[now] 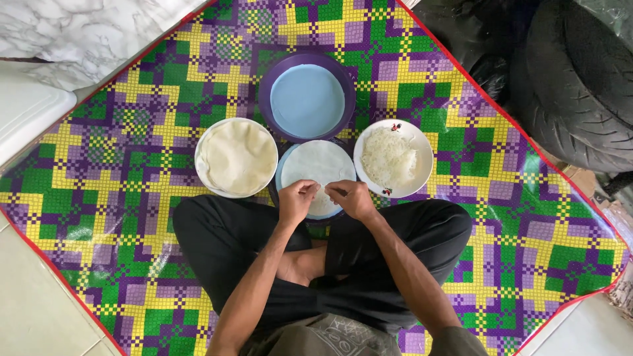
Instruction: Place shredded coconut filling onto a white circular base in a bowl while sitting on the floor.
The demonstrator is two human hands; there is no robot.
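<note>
I sit cross-legged on a patterned mat. Before my knees lies a round blue plate [285,173] with a thin white wrapper sheet [319,165] spread on it. My left hand [297,200] and my right hand [352,198] both rest on the near edge of the sheet, fingertips pinching it. To the left stands a white plate [206,177] holding a stack of pale round wrappers [239,155]. On the right, a white bowl [421,158] contains white noodles [389,157]. Behind is a purple basin [267,99] of water [307,100].
The mat [119,171] is a purple, green and yellow check with a red border. Black tyres [573,86] lie at the right rear. A marbled surface [86,33] and a white object [26,112] sit at the left rear. Pale floor tiles [33,303] surround the mat.
</note>
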